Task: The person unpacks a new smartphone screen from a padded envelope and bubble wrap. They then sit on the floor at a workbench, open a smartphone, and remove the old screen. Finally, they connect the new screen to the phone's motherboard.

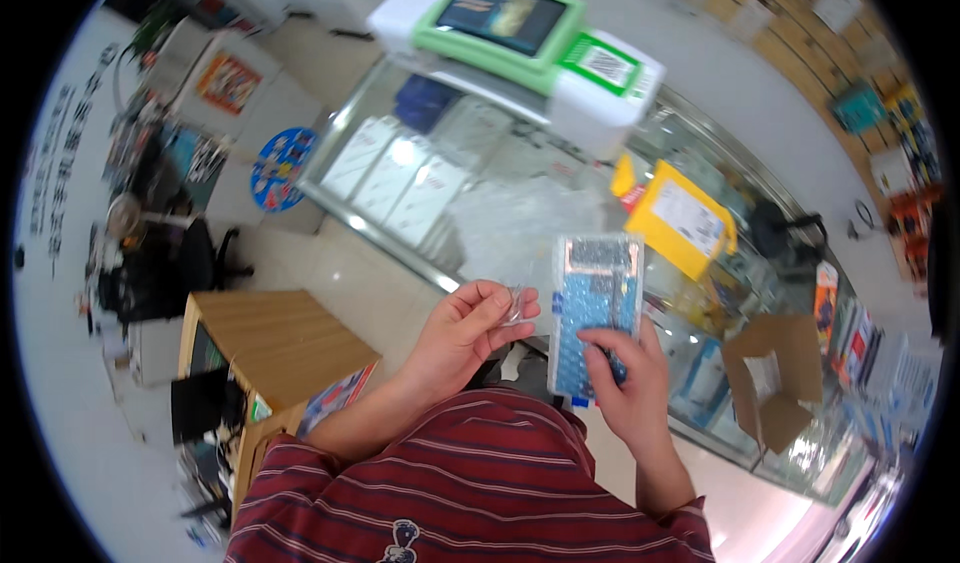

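The blue bubble-wrapped packet (594, 313) stood upright with its long axis vertical, grasped at its lower end by the right hand (625, 383), just right of the left hand (465, 331), whose grip pinched a small clear piece (516, 304) over the glass bench (480, 213).

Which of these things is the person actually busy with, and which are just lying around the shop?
In hand:
- bubble-wrapped packet, held by the right hand
- small clear plastic piece, pinched by the left hand

Lying about:
- yellow parcel on the glass counter
- open cardboard box
- green and white machine
- wooden desk
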`<move>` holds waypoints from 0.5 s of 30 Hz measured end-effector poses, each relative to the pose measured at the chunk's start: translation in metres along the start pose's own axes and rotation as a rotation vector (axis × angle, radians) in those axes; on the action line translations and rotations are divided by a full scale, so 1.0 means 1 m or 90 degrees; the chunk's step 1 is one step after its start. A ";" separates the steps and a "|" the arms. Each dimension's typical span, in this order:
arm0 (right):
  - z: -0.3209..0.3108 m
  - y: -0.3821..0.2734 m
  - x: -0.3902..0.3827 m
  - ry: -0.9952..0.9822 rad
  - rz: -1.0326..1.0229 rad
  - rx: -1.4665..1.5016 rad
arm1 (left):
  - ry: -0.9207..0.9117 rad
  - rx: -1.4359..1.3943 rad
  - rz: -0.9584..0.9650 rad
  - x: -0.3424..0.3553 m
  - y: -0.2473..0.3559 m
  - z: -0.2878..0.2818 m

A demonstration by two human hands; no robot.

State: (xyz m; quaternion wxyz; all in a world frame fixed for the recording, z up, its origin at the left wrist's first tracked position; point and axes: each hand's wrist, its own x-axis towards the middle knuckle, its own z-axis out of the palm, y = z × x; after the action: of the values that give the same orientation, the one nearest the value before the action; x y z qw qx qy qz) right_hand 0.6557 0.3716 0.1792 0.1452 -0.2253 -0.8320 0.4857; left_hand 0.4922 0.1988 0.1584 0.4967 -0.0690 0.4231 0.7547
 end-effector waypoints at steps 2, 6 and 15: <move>0.028 -0.028 0.022 -0.063 -0.047 -0.045 | 0.088 0.115 0.170 -0.019 0.005 -0.017; 0.108 -0.082 0.049 -0.140 -0.177 -0.120 | 0.203 0.268 0.393 -0.054 0.019 -0.067; 0.322 -0.165 0.091 -0.281 -0.293 -0.129 | 0.392 0.154 0.548 -0.103 0.083 -0.232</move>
State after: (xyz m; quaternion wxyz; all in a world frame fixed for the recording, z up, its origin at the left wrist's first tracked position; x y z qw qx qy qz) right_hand 0.3910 0.1087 0.1686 0.0442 0.0659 -0.9165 0.3920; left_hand 0.4034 -0.0491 0.1127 0.0000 -0.0498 0.6229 0.7807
